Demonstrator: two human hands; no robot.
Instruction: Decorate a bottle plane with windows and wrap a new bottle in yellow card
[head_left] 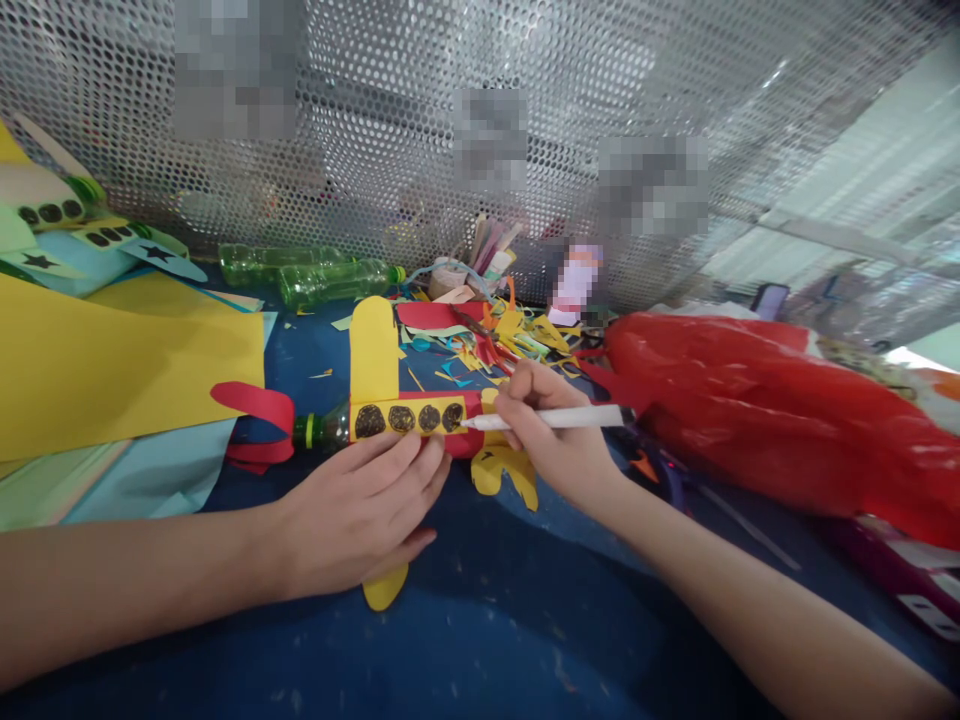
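Observation:
A bottle airplane (472, 440) lies sideways on the blue table, its body wrapped in red paper. It has yellow paper wings (374, 345) and a yellow tail, and a red paper propeller (259, 400) loops by its green cap. Along its side runs a yellow strip (415, 418) with several black scribbled circles. My left hand (367, 515) lies stretched out over the near side of the bottle, fingers against it. Pinched in my right hand (551, 425) is a white marker (577, 416), its tip at the rightmost circle.
Large yellow paper (135, 360) and light blue sheets lie at left, with finished-looking paper planes (82, 250) behind. Green bottles (322, 272) lie at the back. Colourful paper scraps (480, 345) surround scissors beyond the plane. A red plastic bag (735, 390) fills the right. Perforated metal (390, 130) stands behind.

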